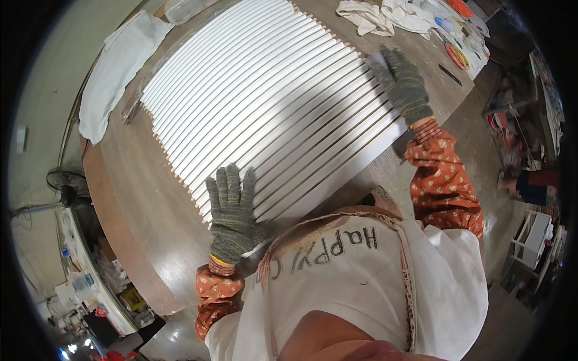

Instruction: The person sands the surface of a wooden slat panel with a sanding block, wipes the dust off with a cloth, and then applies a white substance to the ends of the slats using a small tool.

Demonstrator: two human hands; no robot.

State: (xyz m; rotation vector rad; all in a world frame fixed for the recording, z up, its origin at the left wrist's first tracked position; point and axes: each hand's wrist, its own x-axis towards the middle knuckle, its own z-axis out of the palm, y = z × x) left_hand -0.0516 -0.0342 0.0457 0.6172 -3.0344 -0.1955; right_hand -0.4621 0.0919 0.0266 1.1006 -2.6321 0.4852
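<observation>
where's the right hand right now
In the head view the gloved right hand lies flat at the upper right, on the far right end of the white slats, beside the rags.

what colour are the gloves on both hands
Mottled grey-green knit with yellow cuffs, on the left hand and right hand; shows best in the head view.

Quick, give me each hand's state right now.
Left hand: open, gloved, flat on the white slats.
Right hand: open, gloved, pressing a small pale sheet onto the slats.
</observation>
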